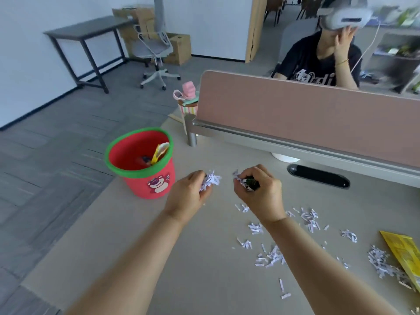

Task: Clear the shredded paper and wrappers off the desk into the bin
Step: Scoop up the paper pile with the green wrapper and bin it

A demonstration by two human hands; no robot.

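A red bin (145,178) with a green rim and a pink bear picture stands at the desk's left edge, with a yellow wrapper (160,152) and other scraps inside. My left hand (188,194) is closed around a bunch of white shredded paper (210,179), just right of the bin. My right hand (259,189) grips more shreds together with a dark green wrapper (252,183). Loose shredded paper (272,255) lies scattered over the beige desk (136,235) to the right, and a yellow wrapper (404,253) lies at the right edge.
A pink divider panel (295,112) runs along the desk's back, with a black cable slot (318,176) in front of it. A pink-lidded cup (187,101) stands at the divider's left end. A person with a headset sits behind it. Grey carpet lies to the left.
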